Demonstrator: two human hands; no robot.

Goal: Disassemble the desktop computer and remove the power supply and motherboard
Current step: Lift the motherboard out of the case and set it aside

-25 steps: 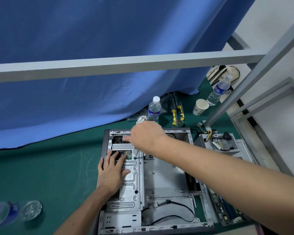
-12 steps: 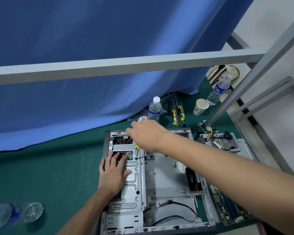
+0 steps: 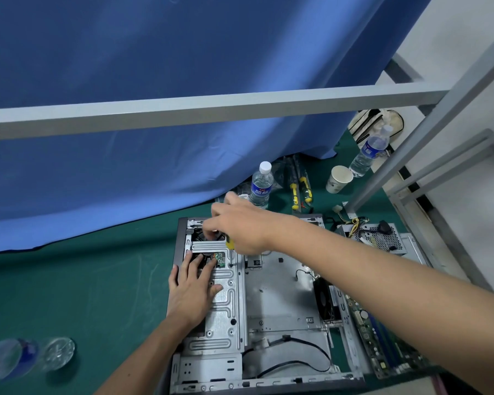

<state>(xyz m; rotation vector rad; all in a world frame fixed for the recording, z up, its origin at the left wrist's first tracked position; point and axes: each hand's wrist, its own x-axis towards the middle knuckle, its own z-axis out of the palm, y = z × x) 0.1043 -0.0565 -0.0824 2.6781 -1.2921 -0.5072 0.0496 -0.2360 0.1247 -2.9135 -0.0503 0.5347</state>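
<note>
The open computer case (image 3: 283, 303) lies flat on the green mat, its inner floor bare metal. My left hand (image 3: 193, 289) rests flat on the silver drive cage (image 3: 226, 317) at the case's left side, fingertips near a small green board and a black fan. My right hand (image 3: 240, 223) grips a yellow-handled screwdriver (image 3: 230, 246) held upright, its tip on a screw hole at the cage's upper right. The power supply (image 3: 374, 238) sits outside the case at the right. The motherboard (image 3: 374, 337) lies along the case's right side, partly hidden by my right arm.
A water bottle (image 3: 261, 185) stands just behind the case, with yellow-handled tools (image 3: 300, 189), a paper cup (image 3: 338, 179) and a second bottle (image 3: 370, 152) farther right. Another bottle (image 3: 26, 357) lies on the mat at the left. A grey frame bar (image 3: 211, 108) crosses overhead before a blue curtain.
My right hand has shifted slightly back over the cage's far end, and the screwdriver's yellow handle and shaft now show below it. My left hand has stayed on the cage.
</note>
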